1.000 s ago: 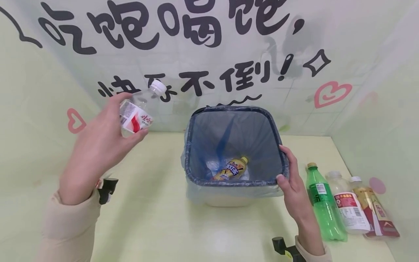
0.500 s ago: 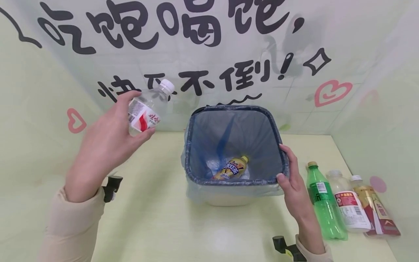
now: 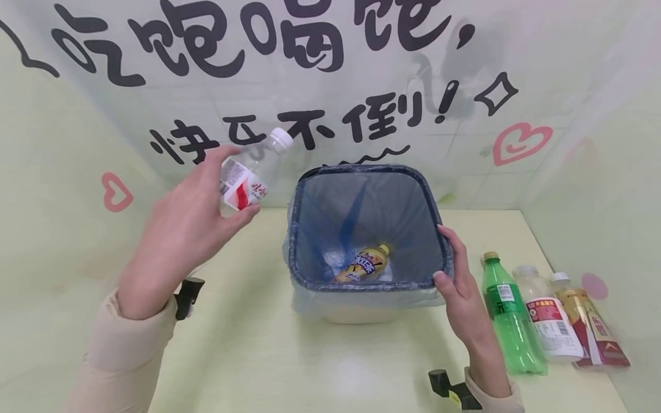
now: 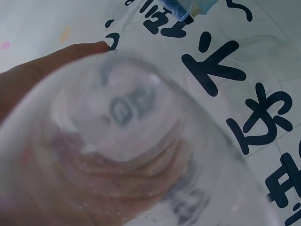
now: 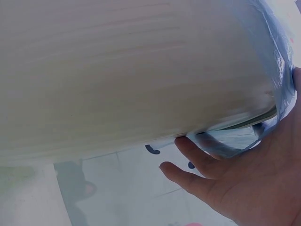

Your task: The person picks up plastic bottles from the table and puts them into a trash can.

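Observation:
My left hand (image 3: 186,218) grips a clear plastic bottle (image 3: 248,178) with a white cap and a white-and-red label, tilted with its cap up to the right. In the left wrist view the clear bottle (image 4: 141,155) fills the foreground, blurred. My right hand (image 3: 462,287) holds the right rim of a trash bin (image 3: 361,287) lined with a thin bluish bag, thumb on the near side. From the right wrist view, the bin's pale wall (image 5: 117,84) and folded bag edge (image 5: 277,70) show beside the palm. Inside the bin lies a yellow-capped drink bottle (image 3: 366,264).
On the right of the table (image 3: 330,367) lie a green bottle (image 3: 511,315), a white bottle with a red label (image 3: 552,321) and a brown-and-gold bottle (image 3: 591,327). A printed wall (image 3: 465,172) stands behind the bin, with side walls left and right.
My left hand has moved to the right with the clear bottle, closer to the bin. The right hand keeps its hold on the rim. The head view has shifted slightly.

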Demonstrator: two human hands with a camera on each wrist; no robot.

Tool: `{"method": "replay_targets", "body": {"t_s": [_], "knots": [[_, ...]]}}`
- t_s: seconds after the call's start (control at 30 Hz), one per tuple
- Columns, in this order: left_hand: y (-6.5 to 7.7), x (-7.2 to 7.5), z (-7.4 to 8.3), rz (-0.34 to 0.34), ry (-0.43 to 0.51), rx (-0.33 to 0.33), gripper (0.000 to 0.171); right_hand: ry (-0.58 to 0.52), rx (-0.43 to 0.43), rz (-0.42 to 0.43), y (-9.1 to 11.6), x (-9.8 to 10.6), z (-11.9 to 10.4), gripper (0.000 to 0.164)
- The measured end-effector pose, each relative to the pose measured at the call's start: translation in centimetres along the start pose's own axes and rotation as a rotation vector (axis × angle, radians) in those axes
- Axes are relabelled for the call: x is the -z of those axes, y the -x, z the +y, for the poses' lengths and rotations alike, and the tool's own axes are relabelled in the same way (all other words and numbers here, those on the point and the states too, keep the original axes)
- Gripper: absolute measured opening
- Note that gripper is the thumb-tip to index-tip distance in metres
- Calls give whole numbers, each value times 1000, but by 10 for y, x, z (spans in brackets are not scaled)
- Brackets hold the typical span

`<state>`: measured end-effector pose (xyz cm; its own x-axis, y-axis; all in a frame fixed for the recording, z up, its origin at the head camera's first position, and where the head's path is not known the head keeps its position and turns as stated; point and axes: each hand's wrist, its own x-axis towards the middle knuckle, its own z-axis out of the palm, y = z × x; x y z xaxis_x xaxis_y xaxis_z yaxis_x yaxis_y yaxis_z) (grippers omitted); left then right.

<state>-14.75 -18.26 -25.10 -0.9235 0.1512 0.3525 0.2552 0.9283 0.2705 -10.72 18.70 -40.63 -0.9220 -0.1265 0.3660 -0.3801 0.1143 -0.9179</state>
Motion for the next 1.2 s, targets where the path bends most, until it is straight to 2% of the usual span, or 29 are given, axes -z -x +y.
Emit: {"method": "replay_targets", "body": {"t_s": [0.53,0.9,1.0,1.2], "knots": [[-6,-5,19,2,-24,-53,85,35,2,1,-3,0,0,56],[-9,-12,36,-41,-51,-100,84,23,4,11,1,1,1,56],[-11,-15,41,-30,-49,-116,84,1,3,7,1,2,2,56],[-13,-12,50,-36,-42,-147,86,-10,18,0,0,1,3,56]]}}
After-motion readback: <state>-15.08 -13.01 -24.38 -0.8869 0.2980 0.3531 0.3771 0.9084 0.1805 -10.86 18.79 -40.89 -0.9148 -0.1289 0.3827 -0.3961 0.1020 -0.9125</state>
